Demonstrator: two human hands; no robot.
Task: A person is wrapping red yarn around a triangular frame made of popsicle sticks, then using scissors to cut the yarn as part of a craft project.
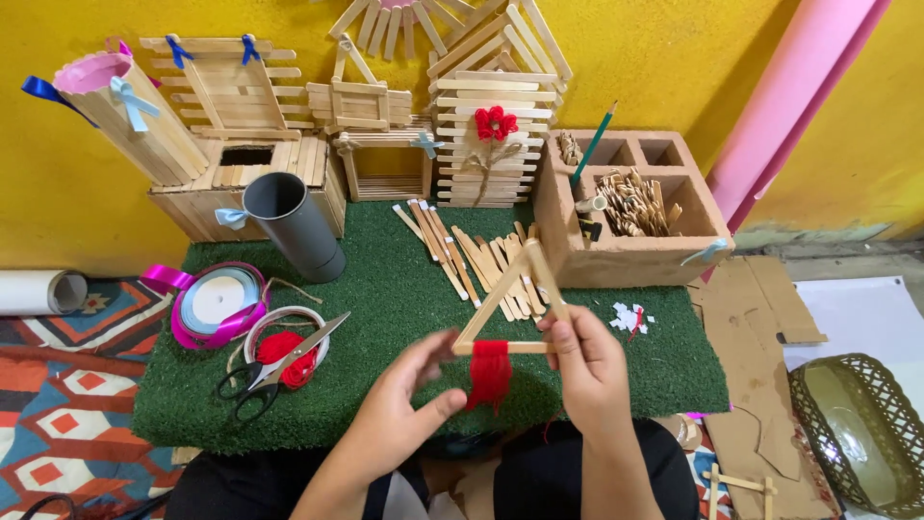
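Right hand (589, 361) pinches the stick triangle (513, 300) above the green mat (385, 289); left hand (409, 400) grips the red yarn (489, 374) on its base. Best keep the wraps snug and side by side.

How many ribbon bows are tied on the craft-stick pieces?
6: two dark blue on the rack, pale ones on the cup, box, small frame, block organiser. Others may be hidden.
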